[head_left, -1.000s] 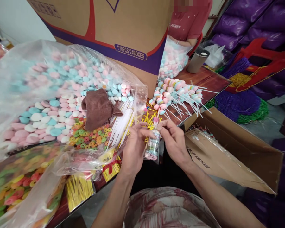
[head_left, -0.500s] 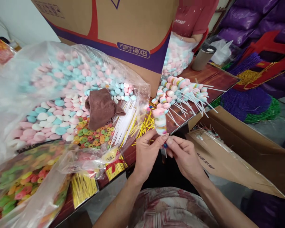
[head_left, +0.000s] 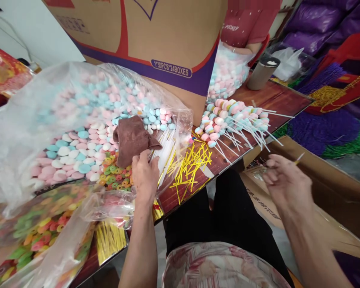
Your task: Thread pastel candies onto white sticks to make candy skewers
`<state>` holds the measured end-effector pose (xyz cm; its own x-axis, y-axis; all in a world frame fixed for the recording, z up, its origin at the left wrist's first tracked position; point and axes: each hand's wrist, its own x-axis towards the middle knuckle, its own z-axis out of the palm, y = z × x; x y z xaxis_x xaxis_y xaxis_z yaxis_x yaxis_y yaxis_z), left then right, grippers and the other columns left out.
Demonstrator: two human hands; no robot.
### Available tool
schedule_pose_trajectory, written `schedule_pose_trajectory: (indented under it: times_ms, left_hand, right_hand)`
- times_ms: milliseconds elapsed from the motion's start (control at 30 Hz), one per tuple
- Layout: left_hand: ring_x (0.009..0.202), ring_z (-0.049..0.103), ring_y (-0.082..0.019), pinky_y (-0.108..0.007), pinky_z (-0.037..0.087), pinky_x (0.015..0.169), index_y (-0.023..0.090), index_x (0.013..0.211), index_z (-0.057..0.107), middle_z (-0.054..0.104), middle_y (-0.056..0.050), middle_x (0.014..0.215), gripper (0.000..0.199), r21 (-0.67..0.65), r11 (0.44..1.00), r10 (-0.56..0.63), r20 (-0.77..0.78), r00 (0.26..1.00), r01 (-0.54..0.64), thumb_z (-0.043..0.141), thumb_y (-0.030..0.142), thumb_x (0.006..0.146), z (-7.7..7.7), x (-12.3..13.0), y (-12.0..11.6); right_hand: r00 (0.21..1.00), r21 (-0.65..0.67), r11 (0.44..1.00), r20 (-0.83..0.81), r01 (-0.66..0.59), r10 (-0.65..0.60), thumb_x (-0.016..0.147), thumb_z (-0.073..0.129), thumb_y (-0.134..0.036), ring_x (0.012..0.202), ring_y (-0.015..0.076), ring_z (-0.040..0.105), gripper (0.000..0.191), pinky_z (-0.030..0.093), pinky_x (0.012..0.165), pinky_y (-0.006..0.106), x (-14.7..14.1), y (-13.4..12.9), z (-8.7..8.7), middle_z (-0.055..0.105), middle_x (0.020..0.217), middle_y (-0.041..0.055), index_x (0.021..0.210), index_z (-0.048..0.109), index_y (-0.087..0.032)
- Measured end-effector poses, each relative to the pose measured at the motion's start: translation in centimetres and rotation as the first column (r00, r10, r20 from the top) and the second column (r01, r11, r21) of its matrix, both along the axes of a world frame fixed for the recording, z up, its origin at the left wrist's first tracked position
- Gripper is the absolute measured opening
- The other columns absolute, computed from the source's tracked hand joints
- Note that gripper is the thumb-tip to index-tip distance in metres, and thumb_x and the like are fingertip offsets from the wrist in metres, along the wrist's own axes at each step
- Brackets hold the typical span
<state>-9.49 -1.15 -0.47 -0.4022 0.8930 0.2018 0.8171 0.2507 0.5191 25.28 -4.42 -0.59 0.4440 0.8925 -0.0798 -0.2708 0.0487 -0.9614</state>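
The loose bundle of thin, straight, white sticks (head_left: 165, 160) lies on the dark reddish-brown worktop (head_left: 283, 92), just right of the crumpled brown fabric cloth (head_left: 132, 138); the left hand (head_left: 145, 176) is at the cloth's near edge, its bent fingers over the near part of the sticks, though I cannot tell whether they grip any; the right hand (head_left: 289, 184), well to the right of the cloth, is blurred, its fingers seemingly curled around 1 slim pale stick (head_left: 300, 159), most of it hidden; the white sticks should each be very light and fairly stiff, probably smooth enough to slide over their neighbours and likely to bend under a hard sideways squeeze; a gentle pinch near the end closest to the person looks best, easing 1 out along its length; the bundle's long axis runs obliquely past the cloth's right side, far ends pointing away from the person and slightly right, near ends towards the person and slightly left; the pale stick's visible tip points right and slightly away from the cloth.
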Motion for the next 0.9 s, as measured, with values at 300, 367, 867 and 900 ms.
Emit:
schedule_pose_trajectory:
  times_ms: [300,367,867,900]
  left_hand:
    - [0.100,0.058,-0.030,-0.042,0.045,0.092,0.016,0.110,0.069,0.060,-0.015,0.102,0.028,0.093,0.990,-0.098,-0.104,0.990,0.108,0.057,0.029,0.088,0.4,1.8,0.0]
    - [0.099,0.058,-0.029,-0.040,0.045,0.090,0.018,0.103,0.071,0.063,-0.014,0.100,0.023,0.136,0.953,-0.257,-0.103,0.961,0.269,0.052,0.025,0.091,1.2,3.7,0.6]
    - [0.095,0.063,-0.024,-0.032,0.044,0.079,0.021,0.102,0.071,0.067,-0.009,0.104,0.024,-0.076,0.959,-0.278,-0.076,0.958,0.272,0.067,0.035,0.083,-1.2,7.2,10.7]
    - [0.092,0.063,-0.023,-0.032,0.043,0.077,0.021,0.098,0.071,0.069,-0.008,0.101,0.020,-0.078,0.962,-0.268,-0.063,0.961,0.263,0.065,0.034,0.085,-1.3,7.2,10.8]
  right_hand:
    - [0.819,-0.054,0.920,0.439,-0.388,0.371,0.091,0.061,-0.031,0.070,0.0170,0.062,0.015,0.050,0.065,0.029,-12.0,-1.5,-0.8,0.068,0.076,0.0027,0.088,0.070,-0.020]
    - [0.732,-0.025,0.901,0.575,-0.432,0.367,0.093,0.057,-0.027,0.076,0.0185,0.065,0.014,0.051,0.072,0.031,-12.4,-1.6,-1.4,0.071,0.083,0.0040,0.091,0.069,-0.021]
    - [0.604,0.006,0.896,0.741,-0.444,0.294,0.096,0.052,-0.021,0.076,0.0192,0.063,0.014,0.050,0.072,0.032,-12.6,-1.6,-1.7,0.072,0.086,0.0044,0.090,0.066,-0.022]
    - [0.598,-0.001,0.896,0.744,-0.444,0.297,0.096,0.052,-0.021,0.076,0.0192,0.062,0.015,0.050,0.073,0.032,-12.6,-1.6,-1.7,0.072,0.086,0.0045,0.090,0.066,-0.022]
